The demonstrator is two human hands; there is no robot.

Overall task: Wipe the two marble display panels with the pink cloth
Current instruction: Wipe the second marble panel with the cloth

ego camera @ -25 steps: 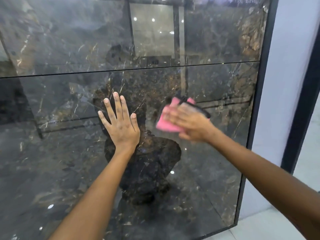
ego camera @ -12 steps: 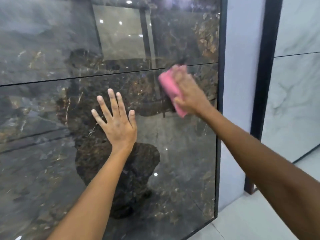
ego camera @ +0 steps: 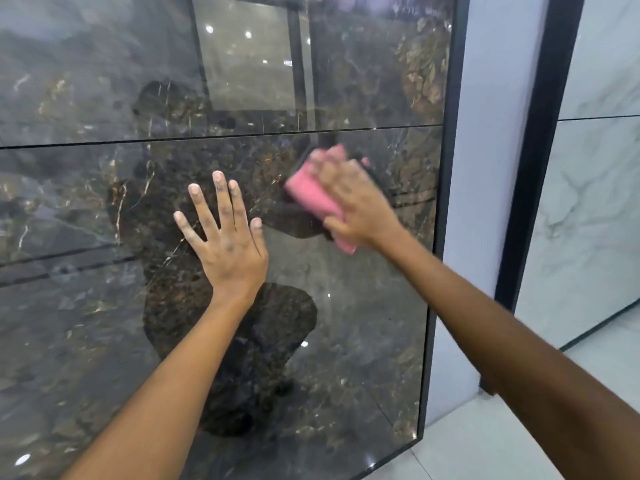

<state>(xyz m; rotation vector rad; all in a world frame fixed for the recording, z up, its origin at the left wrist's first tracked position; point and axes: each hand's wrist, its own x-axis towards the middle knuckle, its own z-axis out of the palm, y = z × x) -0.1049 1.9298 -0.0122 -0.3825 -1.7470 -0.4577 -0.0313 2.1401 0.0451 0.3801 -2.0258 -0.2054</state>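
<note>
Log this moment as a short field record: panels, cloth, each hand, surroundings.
surface: dark marble panel, glossy, black-framed, a horizontal seam across it
second surface: white marble panel to the right, untouched
cloth: pink cloth, pressed on the dark panel just below the seam
right hand: right hand on the cloth, motion-blurred
left hand: left hand flat on the dark panel, fingers spread, holding nothing
between panels: pale wall strip
floor: light tiles

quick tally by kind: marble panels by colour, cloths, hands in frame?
Dark brown-veined glossy marble display panel: 1
White grey-veined marble display panel: 1
Pink folded cloth: 1
Hands: 2, left hand flat on the dark panel, right hand on the cloth
Total: 5
</note>
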